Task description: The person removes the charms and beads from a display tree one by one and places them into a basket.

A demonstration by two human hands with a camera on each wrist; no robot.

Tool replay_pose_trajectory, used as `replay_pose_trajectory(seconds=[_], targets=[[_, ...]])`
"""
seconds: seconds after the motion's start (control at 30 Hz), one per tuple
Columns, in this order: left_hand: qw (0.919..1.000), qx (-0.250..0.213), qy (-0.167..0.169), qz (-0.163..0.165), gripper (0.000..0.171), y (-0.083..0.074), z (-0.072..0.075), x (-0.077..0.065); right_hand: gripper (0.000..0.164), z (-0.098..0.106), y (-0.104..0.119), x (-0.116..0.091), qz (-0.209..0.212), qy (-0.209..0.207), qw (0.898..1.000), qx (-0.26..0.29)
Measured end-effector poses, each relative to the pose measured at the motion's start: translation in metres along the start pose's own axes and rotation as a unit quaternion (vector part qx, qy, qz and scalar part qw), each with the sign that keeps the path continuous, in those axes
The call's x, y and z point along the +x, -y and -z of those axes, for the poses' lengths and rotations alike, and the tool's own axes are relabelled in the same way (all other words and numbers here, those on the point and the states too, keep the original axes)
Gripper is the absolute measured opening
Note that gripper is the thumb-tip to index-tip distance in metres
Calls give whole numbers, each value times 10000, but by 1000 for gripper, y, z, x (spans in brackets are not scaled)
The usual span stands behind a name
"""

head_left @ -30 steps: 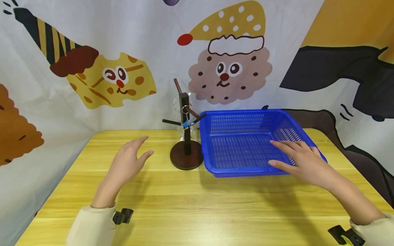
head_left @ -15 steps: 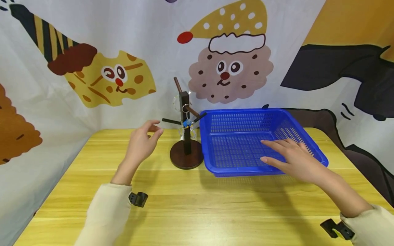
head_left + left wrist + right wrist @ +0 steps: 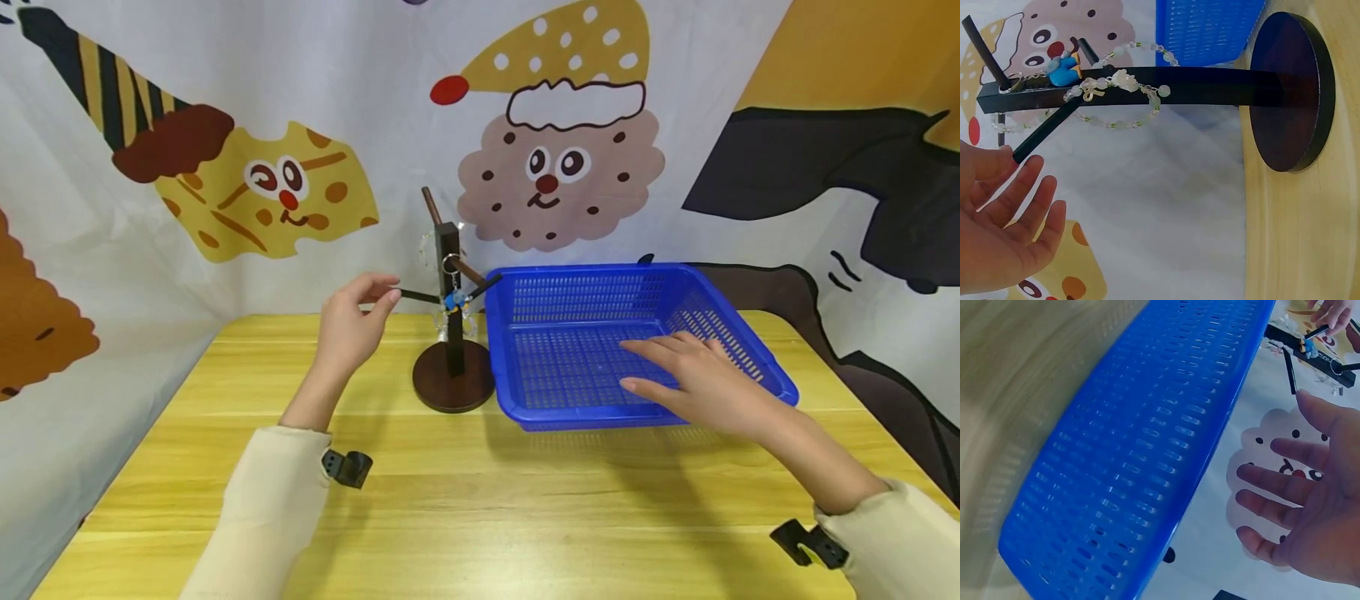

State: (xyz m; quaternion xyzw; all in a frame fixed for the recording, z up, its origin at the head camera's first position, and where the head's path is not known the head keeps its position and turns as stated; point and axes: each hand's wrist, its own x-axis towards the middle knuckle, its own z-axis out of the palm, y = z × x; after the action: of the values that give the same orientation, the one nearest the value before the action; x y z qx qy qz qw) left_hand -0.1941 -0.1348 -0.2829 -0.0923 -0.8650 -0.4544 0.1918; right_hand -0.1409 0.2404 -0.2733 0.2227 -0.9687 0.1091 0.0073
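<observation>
My left hand point(image 3: 352, 321) pinches the tip of the left peg point(image 3: 1044, 132) on a dark wooden jewelry stand point(image 3: 454, 333) between thumb and forefinger, its other fingers spread loosely. Pale bead bracelets point(image 3: 1119, 122) hang on the stand. A keychain with a small blue figure point(image 3: 1064, 70) hangs there too, its metal ring point(image 3: 451, 263) near the top. My right hand point(image 3: 701, 379) holds nothing, fingers spread. It overlaps the right part of a blue plastic basket point(image 3: 577, 417) in the head view.
The basket stands on a wood-grain table point(image 3: 465, 517), close to the right of the stand's round base point(image 3: 452, 379). A cartoon-printed cloth point(image 3: 330, 50) hangs behind the table. Another peg point(image 3: 486, 288) of the stand reaches toward the basket's left rim.
My left hand has moved right and up to the tip of the left peg, its thumb and forefinger closing together. My right hand has drifted left over the basket.
</observation>
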Motion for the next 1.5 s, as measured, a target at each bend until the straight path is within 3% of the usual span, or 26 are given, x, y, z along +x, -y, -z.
replay_pose_trajectory(seconds=[0.4,0.93,1.5], targets=[[9998,187,27,-55,18,1,1,2,46,3,15,22,639,29,9979,135],[9998,183,68,56,17,2,-1,3,38,-1,39,65,1490,130,9838,986],[9994,0,226,278,19,3,0,5,35,1,69,104,1554,282,9784,1334]])
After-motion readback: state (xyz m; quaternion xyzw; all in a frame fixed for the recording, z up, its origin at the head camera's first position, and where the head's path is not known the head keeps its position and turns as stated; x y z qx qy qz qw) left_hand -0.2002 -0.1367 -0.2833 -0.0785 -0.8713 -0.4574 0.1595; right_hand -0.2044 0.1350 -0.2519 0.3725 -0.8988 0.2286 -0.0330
